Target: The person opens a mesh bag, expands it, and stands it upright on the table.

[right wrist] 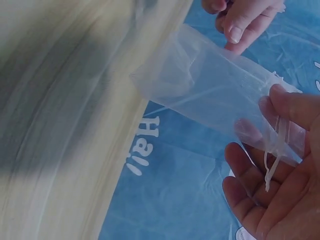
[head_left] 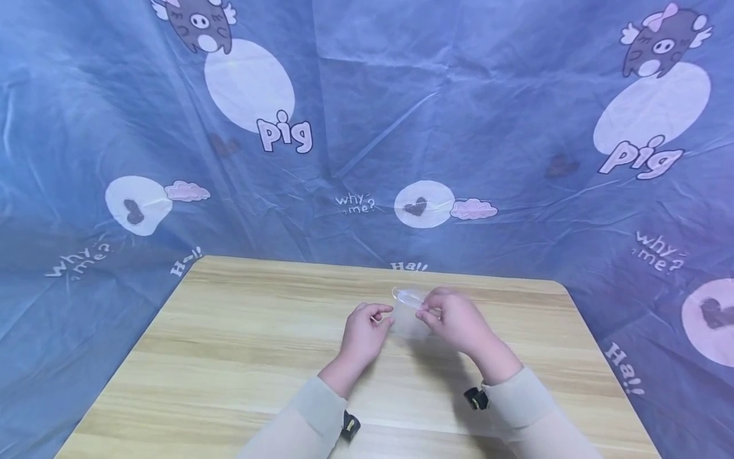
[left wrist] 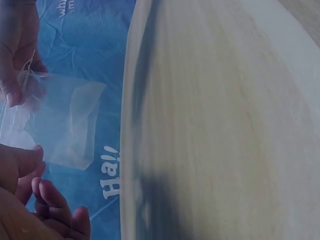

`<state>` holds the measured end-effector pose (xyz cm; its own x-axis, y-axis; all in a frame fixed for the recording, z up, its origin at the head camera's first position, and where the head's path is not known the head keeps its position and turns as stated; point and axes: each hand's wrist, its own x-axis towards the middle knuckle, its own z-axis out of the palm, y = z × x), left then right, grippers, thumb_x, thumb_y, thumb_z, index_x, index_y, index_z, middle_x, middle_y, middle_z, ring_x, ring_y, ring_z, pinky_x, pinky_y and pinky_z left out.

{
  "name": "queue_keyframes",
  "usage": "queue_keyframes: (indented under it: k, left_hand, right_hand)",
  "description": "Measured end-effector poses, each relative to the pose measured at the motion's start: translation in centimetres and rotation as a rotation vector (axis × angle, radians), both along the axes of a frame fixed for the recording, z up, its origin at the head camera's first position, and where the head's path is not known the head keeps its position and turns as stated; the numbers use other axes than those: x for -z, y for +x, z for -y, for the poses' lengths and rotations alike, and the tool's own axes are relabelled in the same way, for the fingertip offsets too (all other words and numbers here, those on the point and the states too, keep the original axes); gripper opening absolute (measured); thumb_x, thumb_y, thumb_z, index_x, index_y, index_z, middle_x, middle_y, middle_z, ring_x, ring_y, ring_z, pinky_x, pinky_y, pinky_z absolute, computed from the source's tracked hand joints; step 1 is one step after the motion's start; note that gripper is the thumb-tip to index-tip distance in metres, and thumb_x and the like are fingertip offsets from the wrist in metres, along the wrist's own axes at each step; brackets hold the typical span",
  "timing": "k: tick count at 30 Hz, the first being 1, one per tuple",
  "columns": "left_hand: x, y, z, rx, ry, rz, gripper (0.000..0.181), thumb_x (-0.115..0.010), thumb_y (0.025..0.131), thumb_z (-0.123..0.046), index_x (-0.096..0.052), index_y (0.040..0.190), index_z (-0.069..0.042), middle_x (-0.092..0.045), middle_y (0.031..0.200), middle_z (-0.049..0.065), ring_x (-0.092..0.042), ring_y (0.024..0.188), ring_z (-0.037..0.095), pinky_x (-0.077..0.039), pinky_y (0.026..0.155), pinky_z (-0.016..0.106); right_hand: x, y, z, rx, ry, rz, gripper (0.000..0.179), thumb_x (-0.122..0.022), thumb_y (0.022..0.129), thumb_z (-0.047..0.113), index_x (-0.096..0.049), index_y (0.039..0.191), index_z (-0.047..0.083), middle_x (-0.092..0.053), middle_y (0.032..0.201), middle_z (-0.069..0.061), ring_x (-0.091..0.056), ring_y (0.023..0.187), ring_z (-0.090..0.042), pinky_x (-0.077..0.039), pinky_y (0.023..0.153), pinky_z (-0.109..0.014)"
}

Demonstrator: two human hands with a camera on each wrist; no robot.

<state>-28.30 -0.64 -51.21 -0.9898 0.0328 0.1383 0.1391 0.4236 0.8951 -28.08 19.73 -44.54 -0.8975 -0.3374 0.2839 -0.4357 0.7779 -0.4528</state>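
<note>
A translucent drawstring bag [head_left: 406,322] with thin white cords hangs above the back of the table, flat and seemingly without contents. My right hand [head_left: 454,319] pinches its corded top between thumb and forefinger; in the right wrist view a loose cord end [right wrist: 272,172] dangles over the other fingers. At the bag's left edge is my left hand [head_left: 364,331], its thumb and forefinger tips a little apart. In the left wrist view, that thumb [left wrist: 32,155] lies right by the bag's edge, and the remaining fingers are loosely bent.
The wood-grain table [head_left: 241,344] spreads beneath both arms. Behind it and along its sides hangs a blue printed cloth [head_left: 373,127] with pigs and lettering. A small black device [head_left: 476,399] sits under the right cuff, another [head_left: 350,425] by the left.
</note>
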Motion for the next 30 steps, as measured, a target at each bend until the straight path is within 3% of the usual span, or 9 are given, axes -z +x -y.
queue_keyframes:
  k: [6, 12, 23, 30]
  left_hand:
    - [0.1, -0.1, 0.0, 0.015, -0.028, 0.031, 0.007, -0.082, 0.092, -0.012, -0.081, 0.099, -0.012, -0.051, 0.078, -0.006, -0.048, 0.072, 0.010, -0.045, 0.068, 0.029]
    - [0.5, -0.1, 0.2, 0.044, -0.049, 0.093, 0.004, -0.082, 0.091, -0.013, -0.080, 0.095, -0.014, -0.048, 0.071, -0.007, -0.045, 0.066, 0.010, -0.042, 0.064, 0.029]
    - [1.4, 0.2, 0.5, 0.076, -0.133, 0.092, 0.005, -0.083, 0.089, -0.014, -0.078, 0.088, -0.016, -0.050, 0.061, -0.009, -0.044, 0.057, 0.009, -0.040, 0.056, 0.028]
    - [1.3, 0.3, 0.8, 0.094, -0.119, 0.099, 0.018, -0.085, 0.083, -0.012, -0.078, 0.100, -0.012, -0.045, 0.062, -0.008, -0.040, 0.055, 0.010, -0.037, 0.053, 0.028]
  right_hand:
    - [0.4, 0.1, 0.1, -0.035, 0.064, 0.015, 0.006, -0.081, 0.093, 0.014, -0.079, 0.089, 0.010, -0.074, 0.102, -0.008, -0.071, 0.095, -0.032, -0.058, 0.091, -0.054]
    - [1.2, 0.2, 0.1, -0.067, 0.097, 0.004, 0.010, -0.082, 0.092, 0.013, -0.076, 0.083, 0.012, -0.073, 0.095, -0.003, -0.069, 0.088, -0.024, -0.059, 0.085, -0.048]
    - [2.1, 0.6, 0.4, -0.095, 0.123, 0.007, 0.014, -0.084, 0.090, 0.014, -0.076, 0.079, 0.015, -0.071, 0.093, 0.001, -0.068, 0.088, -0.021, -0.059, 0.084, -0.045]
    - [2.1, 0.8, 0.6, -0.088, 0.119, 0.014, 0.013, -0.087, 0.088, 0.017, -0.077, 0.080, 0.014, -0.072, 0.096, -0.001, -0.069, 0.090, -0.024, -0.059, 0.085, -0.046]
